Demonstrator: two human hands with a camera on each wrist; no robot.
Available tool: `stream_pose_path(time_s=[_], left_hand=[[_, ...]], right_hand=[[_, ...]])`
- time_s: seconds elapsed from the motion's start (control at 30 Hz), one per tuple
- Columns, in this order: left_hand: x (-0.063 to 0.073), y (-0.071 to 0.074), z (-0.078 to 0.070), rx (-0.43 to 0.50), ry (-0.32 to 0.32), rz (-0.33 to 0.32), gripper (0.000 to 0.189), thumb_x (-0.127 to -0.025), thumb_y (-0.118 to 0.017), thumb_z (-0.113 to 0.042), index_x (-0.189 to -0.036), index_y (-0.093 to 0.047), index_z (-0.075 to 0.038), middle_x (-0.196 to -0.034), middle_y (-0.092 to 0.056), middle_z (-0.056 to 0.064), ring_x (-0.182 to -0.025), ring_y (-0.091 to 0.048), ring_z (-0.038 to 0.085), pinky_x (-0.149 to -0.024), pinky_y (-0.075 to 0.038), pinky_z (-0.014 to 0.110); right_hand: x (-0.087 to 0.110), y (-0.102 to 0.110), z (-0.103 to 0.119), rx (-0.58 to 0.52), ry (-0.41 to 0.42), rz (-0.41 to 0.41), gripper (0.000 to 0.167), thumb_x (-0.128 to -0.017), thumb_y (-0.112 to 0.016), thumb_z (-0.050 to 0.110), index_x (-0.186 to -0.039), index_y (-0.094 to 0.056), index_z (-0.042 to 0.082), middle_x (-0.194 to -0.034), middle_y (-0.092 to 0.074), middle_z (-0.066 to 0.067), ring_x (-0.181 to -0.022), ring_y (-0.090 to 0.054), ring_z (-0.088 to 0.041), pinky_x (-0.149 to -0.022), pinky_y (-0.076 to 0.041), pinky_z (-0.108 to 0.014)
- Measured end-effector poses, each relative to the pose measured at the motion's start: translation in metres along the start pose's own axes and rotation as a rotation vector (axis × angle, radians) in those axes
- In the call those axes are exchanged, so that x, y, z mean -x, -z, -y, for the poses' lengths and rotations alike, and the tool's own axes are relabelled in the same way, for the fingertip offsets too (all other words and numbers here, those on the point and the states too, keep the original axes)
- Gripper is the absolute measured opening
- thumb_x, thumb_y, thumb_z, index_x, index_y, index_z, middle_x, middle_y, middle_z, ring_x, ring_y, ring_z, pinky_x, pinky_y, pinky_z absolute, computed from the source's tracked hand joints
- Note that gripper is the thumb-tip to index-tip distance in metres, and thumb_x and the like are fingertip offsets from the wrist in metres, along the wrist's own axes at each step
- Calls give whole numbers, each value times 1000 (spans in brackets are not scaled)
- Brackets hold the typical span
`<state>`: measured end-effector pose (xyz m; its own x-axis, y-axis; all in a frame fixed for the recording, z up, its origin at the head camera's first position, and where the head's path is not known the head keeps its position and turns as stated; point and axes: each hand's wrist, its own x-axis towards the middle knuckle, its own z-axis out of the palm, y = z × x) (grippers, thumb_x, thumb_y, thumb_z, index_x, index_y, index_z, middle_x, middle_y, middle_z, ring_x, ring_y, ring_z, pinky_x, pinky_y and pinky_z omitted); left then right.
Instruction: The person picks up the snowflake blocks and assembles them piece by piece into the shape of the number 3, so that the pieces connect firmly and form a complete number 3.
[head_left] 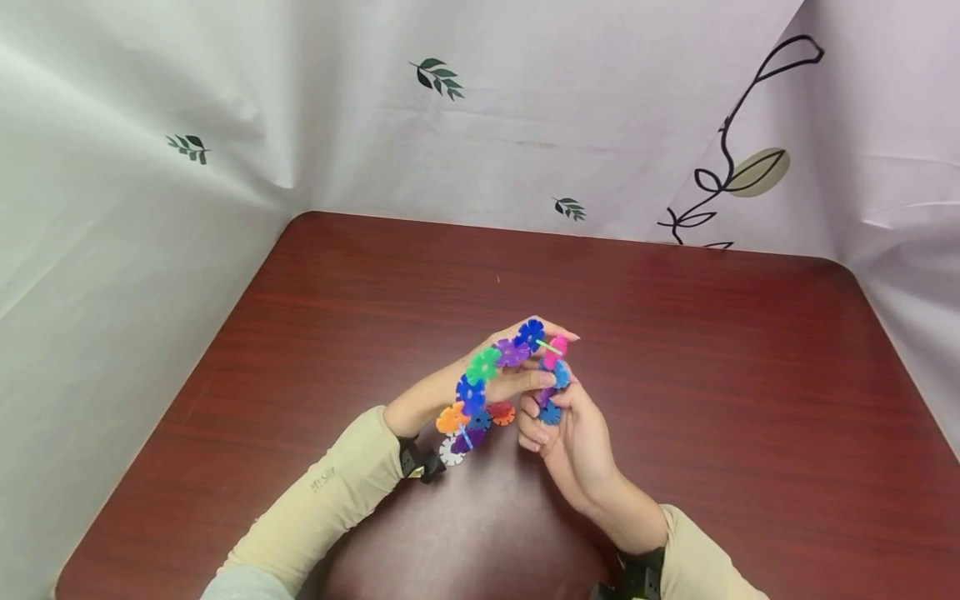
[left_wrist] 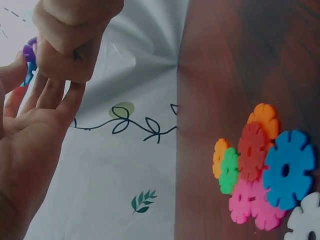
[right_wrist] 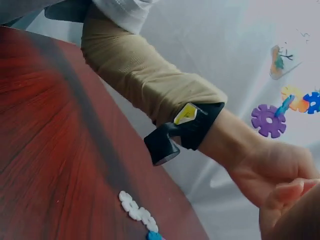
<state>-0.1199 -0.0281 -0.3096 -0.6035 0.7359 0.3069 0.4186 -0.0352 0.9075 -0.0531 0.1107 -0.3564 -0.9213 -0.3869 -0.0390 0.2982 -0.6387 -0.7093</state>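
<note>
Over the middle of the brown table [head_left: 712, 375], well short of its far edge, I have both hands close together on a chain [head_left: 513, 352] of flower-shaped plastic discs. Its row curves up from a purple disc [right_wrist: 269, 120] at the lower end, through orange, blue and green, and bends over at the top toward a pink disc [head_left: 557, 350]. From there it runs down into the grip.

My left hand [head_left: 512, 383] pinches that descending part, thumb on a blue disc [head_left: 558, 374], forefinger reaching out behind the pink one. My right hand [head_left: 581, 442] is nearly closed, fingers curled and thumb bent, holding the chain just below the left thumb; how far the fingertips overlap I cannot tell.

Through the left wrist camera I see a cluster of loose discs on the tabletop, with a big blue piece [left_wrist: 287, 170] beside a red piece [left_wrist: 252, 150], and pink, green, orange and white ones around them. My right wrist view catches some white pieces [right_wrist: 134, 207] on the wood and a black strap [right_wrist: 200, 125] round the left wrist. Behind the table hangs a pale curtain [head_left: 510, 150] printed with leaves.
</note>
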Motion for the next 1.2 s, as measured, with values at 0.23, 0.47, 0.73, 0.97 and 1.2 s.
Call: stream_pose_path(time_s=[0.23,0.47,0.73,0.97,1.2], left_hand=[[2,-2,40,-77,-11,-147,41,-82,-67,3,-121,-55,0,-114,-64,13,-82,-60,10,-72,-52,25],[5,-1,31,-98,-105,-194,37,-80,-66,9,-115,-56,6,-114,-63,19,-77,-59,12,-68,-52,25],[5,-1,-2,-65,-113,-275,35,-76,-63,18,-110,-54,18,-86,-64,27,-60,-56,25,-57,-51,26],[5,-1,1,-59,-72,-309,38,-78,-62,17,-115,-53,18,-103,-62,32,-74,-64,29,-67,-53,27],[10,8,33,244,9,-255,48,-93,-51,0,-139,-35,4,-95,-66,28,-83,-69,24,-78,-54,34]], right_hand=[[-5,-6,5,-9,-129,-172,23,-85,-20,8,-83,-41,16,-67,-34,3,-51,-19,-9,-46,-18,-20],[-9,-8,11,-21,-188,-172,25,-80,-20,6,-81,-44,14,-63,-35,4,-49,-16,-8,-41,-19,-16],[-11,-7,14,101,-212,-239,22,-84,-24,10,-83,-46,9,-71,-49,0,-49,-28,-9,-47,-24,-22],[-10,-7,13,144,-173,-183,19,-91,-25,12,-95,-43,9,-74,-45,0,-47,-26,-8,-45,-20,-19],[1,-5,13,347,-67,-97,33,-101,-39,25,-112,-54,-2,-87,-54,-6,-59,-43,-9,-55,-35,-20]])
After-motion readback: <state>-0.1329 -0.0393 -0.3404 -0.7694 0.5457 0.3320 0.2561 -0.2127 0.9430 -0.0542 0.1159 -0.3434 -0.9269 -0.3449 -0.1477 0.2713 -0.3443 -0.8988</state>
